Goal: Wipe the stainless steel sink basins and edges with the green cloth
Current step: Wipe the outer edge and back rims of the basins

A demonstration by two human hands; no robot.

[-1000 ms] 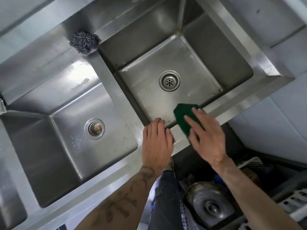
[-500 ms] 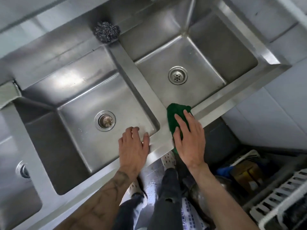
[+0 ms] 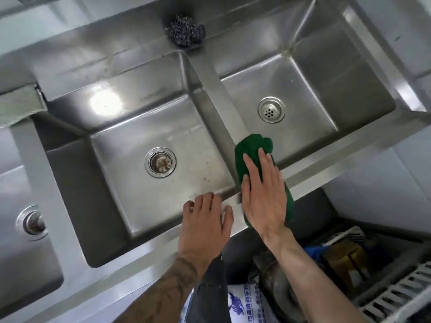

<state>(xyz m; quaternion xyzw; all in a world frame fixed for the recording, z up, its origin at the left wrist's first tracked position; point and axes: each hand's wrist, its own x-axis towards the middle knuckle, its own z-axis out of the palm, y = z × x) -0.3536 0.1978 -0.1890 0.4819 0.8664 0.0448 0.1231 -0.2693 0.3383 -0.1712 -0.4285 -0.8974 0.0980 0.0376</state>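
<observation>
A stainless steel sink unit fills the view, with a middle basin, a right basin and part of a third basin at the left edge. My right hand lies flat on the green cloth, pressing it onto the divider where that meets the front edge. The cloth's far end hangs over the right basin's near corner. My left hand rests palm down on the front rim of the middle basin, fingers spread, holding nothing.
A steel wool scrubber sits on the back ledge above the divider. Each basin has a round drain. Below the front edge are a white rack, a printed bag and stored items. Tiled wall at right.
The view has shifted so the sink sits further right. My right hand has slid the cloth along the front edge onto the divider's near end. My left hand stayed on the front rim.
</observation>
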